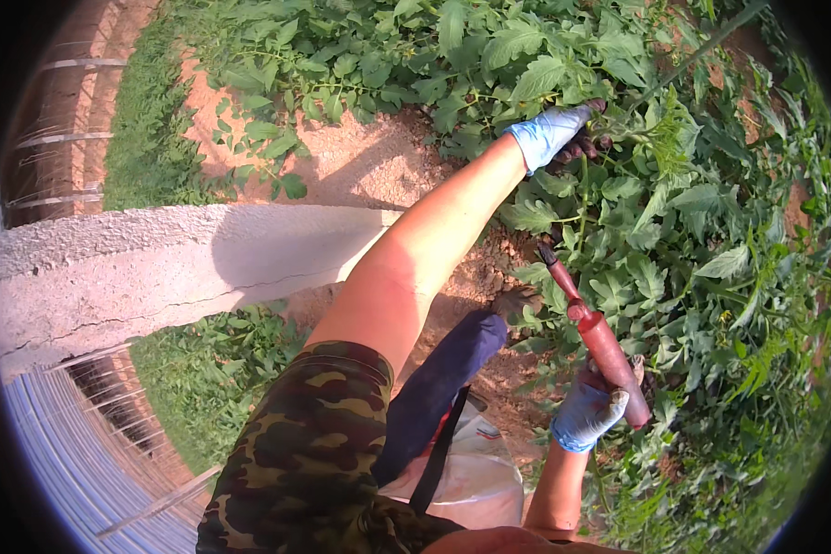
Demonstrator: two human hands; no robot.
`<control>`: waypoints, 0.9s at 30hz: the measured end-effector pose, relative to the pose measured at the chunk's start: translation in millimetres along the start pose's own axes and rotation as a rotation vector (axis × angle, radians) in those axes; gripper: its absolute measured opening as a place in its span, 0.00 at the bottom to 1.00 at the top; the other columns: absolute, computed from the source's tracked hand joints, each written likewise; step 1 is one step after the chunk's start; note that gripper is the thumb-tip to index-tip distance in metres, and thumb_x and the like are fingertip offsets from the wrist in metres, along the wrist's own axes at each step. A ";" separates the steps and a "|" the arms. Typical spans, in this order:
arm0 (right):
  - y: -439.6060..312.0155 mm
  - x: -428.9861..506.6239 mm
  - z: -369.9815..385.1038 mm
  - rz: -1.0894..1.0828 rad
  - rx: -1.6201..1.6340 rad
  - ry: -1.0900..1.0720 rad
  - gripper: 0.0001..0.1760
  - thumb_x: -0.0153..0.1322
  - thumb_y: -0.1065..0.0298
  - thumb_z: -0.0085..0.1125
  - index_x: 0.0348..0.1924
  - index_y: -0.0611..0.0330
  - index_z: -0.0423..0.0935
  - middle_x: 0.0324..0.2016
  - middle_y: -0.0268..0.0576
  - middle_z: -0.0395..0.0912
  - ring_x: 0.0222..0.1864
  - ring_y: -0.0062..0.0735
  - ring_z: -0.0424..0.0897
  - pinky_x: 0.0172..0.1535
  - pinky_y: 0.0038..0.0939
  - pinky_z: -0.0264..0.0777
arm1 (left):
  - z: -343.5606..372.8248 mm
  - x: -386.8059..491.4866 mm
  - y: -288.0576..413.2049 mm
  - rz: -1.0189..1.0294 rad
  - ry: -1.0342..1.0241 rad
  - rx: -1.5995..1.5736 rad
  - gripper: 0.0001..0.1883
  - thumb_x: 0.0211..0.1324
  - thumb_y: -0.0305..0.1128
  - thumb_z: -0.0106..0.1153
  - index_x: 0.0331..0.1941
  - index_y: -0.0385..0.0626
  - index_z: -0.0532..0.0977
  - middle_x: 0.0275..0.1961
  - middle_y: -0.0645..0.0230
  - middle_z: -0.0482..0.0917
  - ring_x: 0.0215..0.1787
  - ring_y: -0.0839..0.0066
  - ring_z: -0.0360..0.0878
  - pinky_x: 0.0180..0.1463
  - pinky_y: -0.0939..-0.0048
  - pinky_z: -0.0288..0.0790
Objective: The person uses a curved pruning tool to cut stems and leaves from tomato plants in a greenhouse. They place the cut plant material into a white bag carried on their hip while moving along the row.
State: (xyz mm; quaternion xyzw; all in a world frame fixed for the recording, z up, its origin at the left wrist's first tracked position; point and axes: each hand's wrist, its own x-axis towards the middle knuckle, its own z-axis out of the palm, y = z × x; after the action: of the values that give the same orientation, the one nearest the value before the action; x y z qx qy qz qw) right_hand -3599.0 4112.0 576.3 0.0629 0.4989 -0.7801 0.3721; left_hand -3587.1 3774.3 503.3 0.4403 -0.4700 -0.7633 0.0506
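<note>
My left hand (554,135), in a blue glove with dark-stained fingers, reaches out into leafy tomato plants (540,76). Its thumb and fingers close around a green tomato shoot (620,131); leaves partly hide the grip. Lower down, my right hand (588,412), gloved in the same stained blue, holds a red plastic bottle (608,350). A narrow neck leads from this bottle to a dark brush tip (546,253), which points up and away from me beside the leaves. The brush is apart from the shoot at my left hand.
A cracked concrete post or beam (124,263) runs in from the left, close to my left arm. Dry soil (381,166) lies between the plants. Below me are a dark-trousered leg (450,381), a black strap (443,450) and a pale bag-like object (488,478). A taut cord (699,52) crosses the upper right.
</note>
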 end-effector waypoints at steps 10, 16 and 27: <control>-28.1 -68.3 -34.0 -0.022 0.130 0.219 0.30 0.57 0.50 0.58 0.48 0.55 0.64 0.46 0.42 0.66 0.51 0.37 0.66 0.59 0.42 0.50 | -5.0 -3.0 -35.3 0.335 -0.114 -0.634 0.09 0.56 0.33 0.49 0.40 0.47 0.70 0.34 0.67 0.77 0.30 0.76 0.73 0.30 0.75 0.68; -76.4 -106.0 -39.6 -0.196 0.229 0.262 0.27 0.62 0.55 0.53 0.46 0.66 0.62 0.43 0.46 0.68 0.47 0.38 0.67 0.58 0.42 0.55 | 63.6 -94.7 -111.3 0.218 0.173 -0.767 0.12 0.56 0.27 0.48 0.44 0.53 0.72 0.42 0.73 0.77 0.43 0.84 0.74 0.23 0.83 0.61; -174.4 -259.8 -84.2 -0.579 -0.624 0.436 0.21 0.65 0.60 0.45 0.48 0.64 0.63 0.30 0.41 0.64 0.33 0.30 0.64 0.54 0.37 0.56 | 233.9 -513.1 -157.9 -0.183 -1.675 -0.098 0.16 0.53 0.27 0.52 0.48 0.44 0.70 0.41 0.66 0.77 0.43 0.77 0.74 0.47 0.74 0.66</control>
State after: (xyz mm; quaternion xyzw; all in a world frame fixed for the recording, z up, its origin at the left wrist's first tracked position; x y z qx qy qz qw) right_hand -3548.4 4355.3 784.2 -0.0311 0.7729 -0.6332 0.0273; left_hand -3390.8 4271.0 743.3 -0.2378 -0.2812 -0.8582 -0.3576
